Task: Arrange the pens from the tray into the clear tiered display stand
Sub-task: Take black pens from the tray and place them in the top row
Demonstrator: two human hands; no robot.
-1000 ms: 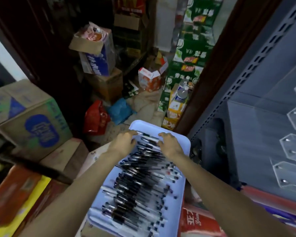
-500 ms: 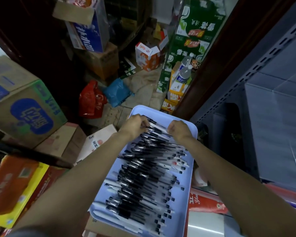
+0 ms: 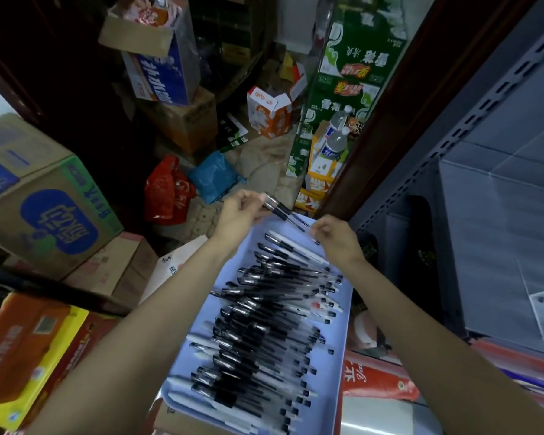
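A pale blue tray (image 3: 339, 356) in front of me holds a heap of several black-capped clear pens (image 3: 264, 312). Above the tray's far end, my left hand (image 3: 239, 211) pinches the cap end of a small bunch of pens (image 3: 283, 210) lifted off the pile. My right hand (image 3: 335, 237) grips the other end of that bunch, fingers curled. The clear tiered display stand (image 3: 515, 246) is on the grey shelf at the right, partly cut off by the frame edge.
Cardboard boxes (image 3: 44, 196) are stacked at the left and back. A red bag (image 3: 167, 193) and a blue bag (image 3: 214, 177) lie on the floor. Green cartons (image 3: 346, 83) stand by a dark wooden post (image 3: 399, 105). A red packet (image 3: 374, 378) lies under the tray's right side.
Both hands went from resting on the pile at the tray's far end to lifting a small bunch of pens clear of it. The view has tilted down and closer.
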